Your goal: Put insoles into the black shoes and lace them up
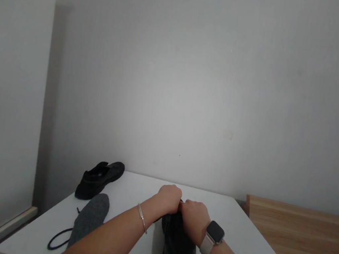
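Observation:
A black shoe [178, 247] stands on the white table in front of me, its lower end cut off by the frame's bottom edge. My left hand [169, 199], with a thin bracelet on the wrist, is closed at the far part of the shoe. Close beside it, my right hand [194, 220] is also closed on the shoe's upper, a watch [215, 232] on that wrist. The fingertips of both hands are mostly hidden, and whether a lace lies between them is unclear. A dark strand runs down the shoe's left side.
A second black shoe [100, 180] lies at the table's far left corner. Nearer me are a grey insole [90, 219], partly behind my left forearm, and a looped dark lace [60, 238]. The white table [218, 207] meets the wall. A wooden panel [297, 237] is at right.

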Demonstrator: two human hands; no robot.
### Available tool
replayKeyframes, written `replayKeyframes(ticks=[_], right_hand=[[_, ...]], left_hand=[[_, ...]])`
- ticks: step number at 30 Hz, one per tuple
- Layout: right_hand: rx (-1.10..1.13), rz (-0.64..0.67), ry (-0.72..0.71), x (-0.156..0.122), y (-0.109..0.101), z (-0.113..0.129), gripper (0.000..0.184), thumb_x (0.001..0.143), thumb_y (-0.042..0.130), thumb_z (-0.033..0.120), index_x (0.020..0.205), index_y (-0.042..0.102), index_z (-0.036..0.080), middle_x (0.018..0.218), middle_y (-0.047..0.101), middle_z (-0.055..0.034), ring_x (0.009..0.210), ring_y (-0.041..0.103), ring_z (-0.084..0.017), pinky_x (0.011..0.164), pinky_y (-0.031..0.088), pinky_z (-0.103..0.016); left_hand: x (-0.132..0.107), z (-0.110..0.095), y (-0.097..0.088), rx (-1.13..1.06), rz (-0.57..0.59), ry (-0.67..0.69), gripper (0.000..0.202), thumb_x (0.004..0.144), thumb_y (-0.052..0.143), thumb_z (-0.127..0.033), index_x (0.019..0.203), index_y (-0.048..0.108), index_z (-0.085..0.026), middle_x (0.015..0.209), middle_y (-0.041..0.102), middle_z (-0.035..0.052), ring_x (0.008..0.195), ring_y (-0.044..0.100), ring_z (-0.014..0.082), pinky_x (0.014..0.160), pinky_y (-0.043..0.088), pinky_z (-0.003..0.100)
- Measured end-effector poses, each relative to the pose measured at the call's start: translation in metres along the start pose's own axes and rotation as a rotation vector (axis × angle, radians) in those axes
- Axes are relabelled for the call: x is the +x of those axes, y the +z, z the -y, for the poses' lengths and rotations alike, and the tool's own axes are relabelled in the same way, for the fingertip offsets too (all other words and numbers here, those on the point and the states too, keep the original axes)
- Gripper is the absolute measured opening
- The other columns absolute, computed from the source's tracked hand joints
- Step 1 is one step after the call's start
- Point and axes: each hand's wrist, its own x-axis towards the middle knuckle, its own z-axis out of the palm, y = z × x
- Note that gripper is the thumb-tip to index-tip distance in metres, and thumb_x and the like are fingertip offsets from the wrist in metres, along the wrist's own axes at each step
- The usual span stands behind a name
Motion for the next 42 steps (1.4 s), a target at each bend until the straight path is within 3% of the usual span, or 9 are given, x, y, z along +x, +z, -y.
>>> replayKeyframes(ticks=[4,11,16,20,26,30,34,38,42], right_hand=[[0.059,-0.119,0.032,-0.001,-0.001,-0.010,0.022,0.087,0.045,0.008,0.093,0.065,0.017,0.096,0.070,-0.0122,0.087,0.068,-0.024,0.068,0.048,-0.029],[1.138,-0.455,0.005,0.003,-0.007,-0.026,0.026,0.090,0.052,0.044,0.084,0.053,0.019,0.068,0.064,-0.0022,0.060,0.064,-0.017,0.058,0.052,-0.030],[1.430,-0.444,-0.006,-0.003,-0.026,-0.022,0.045,0.073,0.072,0.054,0.095,0.061,0.016,0.078,0.069,-0.0051,0.066,0.066,-0.018,0.064,0.058,-0.034],[1.381,-0.426,0.010,-0.007,-0.031,-0.019,0.051,0.070,0.074,0.056,0.098,0.065,0.015,0.069,0.067,-0.0035,0.059,0.064,-0.017,0.058,0.058,-0.032],[1.205,-0.564,-0.016,-0.008,-0.030,-0.019,0.042,0.078,0.065,0.058,0.089,0.069,0.017,0.080,0.068,-0.0072,0.062,0.066,-0.018,0.056,0.058,-0.032],[1.238,-0.562,0.006,-0.006,-0.028,-0.021,0.041,0.076,0.067,0.058,0.086,0.067,0.018,0.079,0.067,-0.0066,0.069,0.066,-0.020,0.056,0.060,-0.032],[1.225,-0.459,0.017,-0.007,-0.027,-0.024,0.037,0.078,0.066,0.052,0.090,0.064,0.017,0.074,0.069,-0.0053,0.066,0.068,-0.020,0.061,0.059,-0.033],[1.094,-0.464,0.015,-0.012,-0.034,-0.022,0.027,0.080,0.063,0.043,0.091,0.065,0.018,0.071,0.067,-0.0039,0.060,0.064,-0.017,0.053,0.055,-0.029],[0.933,-0.515,0.000,-0.017,-0.045,-0.020,0.021,0.081,0.060,0.037,0.087,0.069,0.019,0.072,0.064,-0.0035,0.054,0.056,-0.013,0.044,0.045,-0.024]], left_hand=[[-0.010,-0.007,-0.015,0.029,-0.083,0.017,0.006,0.060,0.067,-0.007,0.061,0.067,-0.013,0.077,0.070,0.0208,0.084,0.066,0.0402,0.077,0.049,0.050],[-0.022,-0.017,-0.057,-0.237,-0.209,0.129,0.016,0.077,0.057,-0.022,0.078,0.072,-0.017,0.076,0.073,0.0054,0.071,0.066,0.0190,0.063,0.047,0.026],[-0.026,-0.017,-0.065,-0.576,-0.220,0.164,0.015,0.074,0.058,-0.021,0.075,0.071,-0.014,0.065,0.069,0.0036,0.064,0.063,0.0164,0.061,0.048,0.025],[-0.027,-0.014,-0.059,-0.862,-0.166,0.151,0.008,0.069,0.065,-0.019,0.074,0.062,-0.014,0.061,0.065,0.0009,0.058,0.062,0.0147,0.059,0.051,0.025],[-0.023,-0.007,-0.054,-1.147,-0.113,0.146,0.030,0.069,0.074,-0.025,0.084,0.049,-0.017,0.065,0.068,0.0010,0.063,0.067,0.0158,0.066,0.055,0.031],[-0.009,0.010,-0.040,-0.969,-0.115,0.081,0.018,0.079,0.063,-0.026,0.090,0.053,-0.016,0.078,0.071,0.0058,0.074,0.069,0.0170,0.072,0.055,0.032],[0.005,0.033,-0.014,-0.684,-0.077,-0.032,0.004,0.069,0.064,-0.016,0.067,0.062,-0.013,0.054,0.062,0.0002,0.063,0.064,0.0189,0.068,0.050,0.032],[0.011,0.047,0.005,-0.435,0.052,-0.089,0.017,0.060,0.070,-0.009,0.048,0.059,-0.016,0.039,0.049,-0.0052,0.057,0.060,0.0192,0.069,0.047,0.033],[0.015,0.049,0.007,-0.336,0.176,-0.084,0.023,0.070,0.072,-0.015,0.053,0.057,-0.015,0.045,0.051,-0.0070,0.054,0.057,0.0142,0.067,0.048,0.031]])
